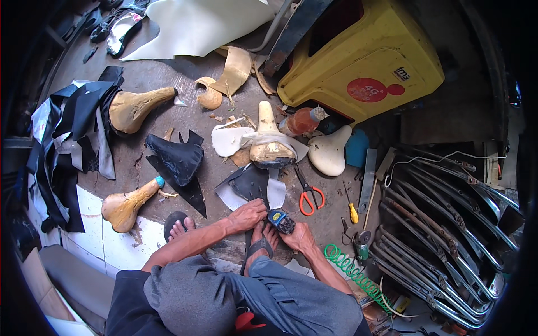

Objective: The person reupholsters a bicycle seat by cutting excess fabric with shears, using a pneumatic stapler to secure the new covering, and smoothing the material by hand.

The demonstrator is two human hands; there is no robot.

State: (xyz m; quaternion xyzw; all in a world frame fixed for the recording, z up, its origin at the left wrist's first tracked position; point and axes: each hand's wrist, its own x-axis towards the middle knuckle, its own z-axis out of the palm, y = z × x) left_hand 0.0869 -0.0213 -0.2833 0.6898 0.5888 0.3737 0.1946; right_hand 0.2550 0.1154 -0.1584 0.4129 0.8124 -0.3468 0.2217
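A black saddle (250,182) with cover material whose pale flaps spread to both sides lies between my feet and the pale foam saddle (271,147). My left hand (246,215) is closed at its near end, fingers bent onto the black material. In my right hand (300,238) is a blue and black staple gun (281,220), its head pointing at the same end of the saddle. Part of the right hand's grip is hidden by the tool. Scissors (311,200) with orange-red handles lie just right of the saddle.
Left lie a black saddle (176,159), yellowed foam saddles (129,204) and cover scraps (73,129). Right are a cream saddle (329,152), a yellow screwdriver (353,213), a green coiled hose (350,269) and stacked metal tubes (437,241). A yellow plastic stool (370,61) lies at the back.
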